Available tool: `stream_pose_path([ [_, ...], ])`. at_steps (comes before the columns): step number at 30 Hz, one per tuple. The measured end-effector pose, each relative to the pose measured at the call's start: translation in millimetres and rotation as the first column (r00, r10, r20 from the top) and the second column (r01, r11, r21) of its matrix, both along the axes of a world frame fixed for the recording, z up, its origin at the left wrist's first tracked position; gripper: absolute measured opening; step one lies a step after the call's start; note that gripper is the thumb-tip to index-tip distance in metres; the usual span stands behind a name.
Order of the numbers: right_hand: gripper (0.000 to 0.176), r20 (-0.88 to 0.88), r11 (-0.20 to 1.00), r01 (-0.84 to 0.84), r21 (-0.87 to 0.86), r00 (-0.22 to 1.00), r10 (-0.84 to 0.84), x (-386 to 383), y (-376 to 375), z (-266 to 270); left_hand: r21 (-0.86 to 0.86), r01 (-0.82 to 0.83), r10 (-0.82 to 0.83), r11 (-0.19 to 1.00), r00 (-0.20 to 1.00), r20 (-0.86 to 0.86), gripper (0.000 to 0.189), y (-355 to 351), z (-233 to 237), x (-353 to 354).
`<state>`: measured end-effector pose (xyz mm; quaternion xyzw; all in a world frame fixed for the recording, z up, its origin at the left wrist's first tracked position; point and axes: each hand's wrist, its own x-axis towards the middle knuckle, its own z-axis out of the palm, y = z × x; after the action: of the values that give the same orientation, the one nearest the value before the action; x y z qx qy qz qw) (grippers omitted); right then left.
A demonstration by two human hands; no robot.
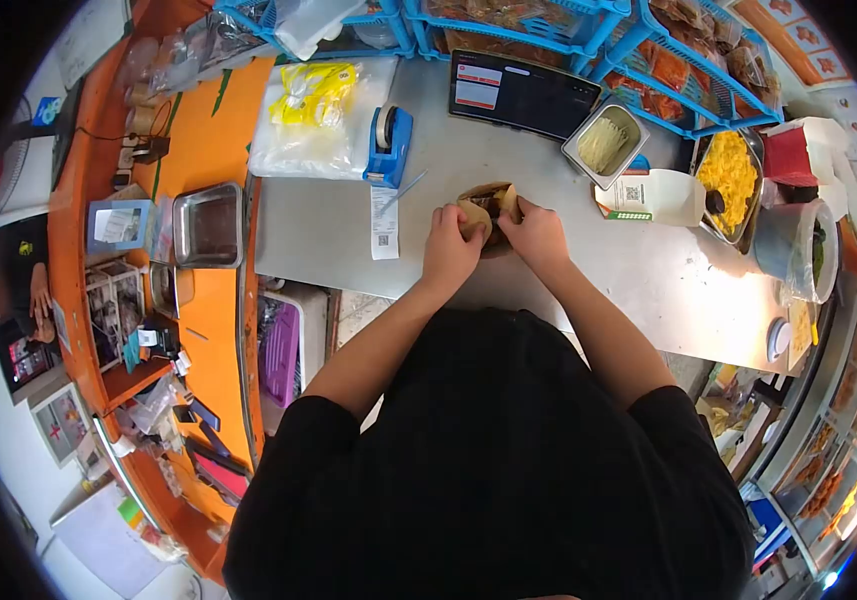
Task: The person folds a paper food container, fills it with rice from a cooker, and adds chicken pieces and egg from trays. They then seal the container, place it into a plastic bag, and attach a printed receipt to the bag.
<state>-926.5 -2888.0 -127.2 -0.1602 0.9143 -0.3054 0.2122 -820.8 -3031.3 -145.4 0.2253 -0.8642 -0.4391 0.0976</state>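
A brown paper bag (475, 212) stands on the metal counter in front of me, its mouth facing up. My left hand (452, 245) pinches the bag's left rim. On the opposite side, my right hand (536, 234) grips the rim near a raised flap. The inside looks dark, and I cannot make out what is in it. Left of the bag lies a printed receipt (385, 222), close to a blue tape dispenser (389, 145).
Plastic bags (308, 130) are stacked at the back left. A tablet (520, 92) leans below blue baskets (588, 45). To the right are a metal tin of pale shreds (604, 146), an open carton (651, 197), a tray of yellow food (728, 180) and a clear tub (786, 240).
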Motion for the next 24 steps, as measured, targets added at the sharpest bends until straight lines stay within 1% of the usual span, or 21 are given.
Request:
stream_pose_path([
  [3, 0.049, -0.049, 1.000, 0.023, 0.020, 0.999, -0.022, 2, -4, -4, -0.010, -0.007, 0.007, 1.000, 1.000, -0.005, 0.036, 0, -2, 0],
  [4, 0.049, -0.046, 1.000, 0.018, 0.022, 0.999, -0.017, 3, -5, -3, -0.016, -0.005, 0.005, 1.000, 1.000, -0.016, 0.036, -1, -4, -1],
  [5, 0.047, -0.016, 0.998, 0.057, -0.009, 0.998, -0.058, 3, -5, -3, -0.022, -0.004, 0.004, 1.000, 1.000, -0.024, 0.037, -1, -6, 0],
  [6, 0.046, 0.016, 0.994, 0.098, -0.039, 0.995, -0.097, 5, -5, -3, -0.019, -0.009, 0.008, 1.000, 1.000, -0.018, 0.037, 0, -1, 0],
  [7, 0.046, 0.023, 0.995, 0.093, -0.036, 0.995, -0.092, 8, -6, -5, -0.004, -0.022, 0.022, 1.000, 1.000, 0.010, 0.036, 1, 4, 0],
  [9, 0.036, -0.091, 0.961, 0.204, -0.187, 0.970, -0.224, 12, -9, -6, 0.009, -0.038, 0.038, 0.999, 0.998, 0.043, 0.035, 1, 7, 0],
  [10, 0.036, -0.088, 0.961, 0.202, -0.188, 0.971, -0.221, 12, -9, -4, -0.102, -0.025, 0.019, 0.994, 0.998, -0.052, 0.031, 1, 5, 0],
  [11, 0.034, -0.022, 0.977, 0.158, -0.141, 0.986, -0.163, 10, -7, -1, -0.213, -0.021, -0.010, 0.977, 0.990, -0.143, 0.027, 0, 2, -1],
  [12, 0.031, 0.048, 0.989, 0.111, -0.095, 0.993, -0.107, 10, -6, 3, -0.214, -0.023, -0.008, 0.977, 0.990, -0.139, 0.027, -1, 1, 0],
  [13, 0.031, 0.051, 0.990, 0.109, -0.095, 0.993, -0.105, 8, -3, 4, -0.174, 0.014, -0.037, 0.985, 0.990, -0.133, 0.023, -3, 0, -1],
  [14, 0.028, 0.055, 0.997, 0.003, -0.077, 0.999, 0.001, 5, 0, 5, -0.135, 0.049, -0.067, 0.990, 0.989, -0.130, 0.018, -4, -1, -2],
  [15, 0.026, 0.060, 0.993, -0.104, -0.061, 0.992, 0.108, 1, 3, 5, -0.136, 0.046, -0.064, 0.990, 0.990, -0.129, 0.018, -5, -4, -2],
  [16, 0.026, 0.058, 0.992, -0.108, -0.064, 0.992, 0.112, -3, 9, -3, -0.071, 0.054, -0.061, 0.996, 0.993, -0.103, 0.016, -7, -8, -2],
  [17, 0.023, 0.094, 0.978, -0.145, -0.152, 0.983, 0.161, -6, 15, -15, -0.006, 0.060, -0.060, 0.998, 0.995, -0.077, 0.014, -10, -11, -1],
  [18, 0.022, 0.128, 0.955, -0.176, -0.241, 0.969, 0.211, -9, 22, -23, -0.010, 0.056, -0.056, 0.998, 0.996, -0.074, 0.014, -12, -9, 1],
  [19, 0.022, 0.131, 0.953, -0.177, -0.246, 0.968, 0.214, -12, 29, -24, 0.007, 0.117, -0.116, 0.993, 0.991, -0.064, 0.020, -14, -5, 4],
  [20, 0.026, 0.120, 0.918, -0.264, -0.296, 0.943, 0.310, -17, 37, -26, 0.023, 0.177, -0.176, 0.984, 0.983, -0.056, 0.026, -17, -1, 7],
  [21, 0.032, 0.103, 0.872, -0.347, -0.345, 0.909, 0.403, -21, 42, -27, 0.018, 0.175, -0.174, 0.984, 0.983, -0.051, 0.026, -20, 6, 10],
  [22, 0.032, 0.107, 0.869, -0.346, -0.352, 0.908, 0.405, -24, 47, -27, -0.045, 0.291, -0.293, 0.956, 0.954, -0.069, 0.033, -22, 15, 14],
  [23, 0.036, 0.134, 0.839, -0.372, -0.398, 0.881, 0.454, -26, 51, -27, -0.106, 0.401, -0.410, 0.910, 0.909, -0.077, 0.040, -21, 24, 19],
  [24, 0.039, 0.159, 0.805, -0.393, -0.445, 0.850, 0.503, -27, 55, -26, -0.105, 0.401, -0.409, 0.910, 0.910, -0.066, 0.040, -20, 30, 22],
])
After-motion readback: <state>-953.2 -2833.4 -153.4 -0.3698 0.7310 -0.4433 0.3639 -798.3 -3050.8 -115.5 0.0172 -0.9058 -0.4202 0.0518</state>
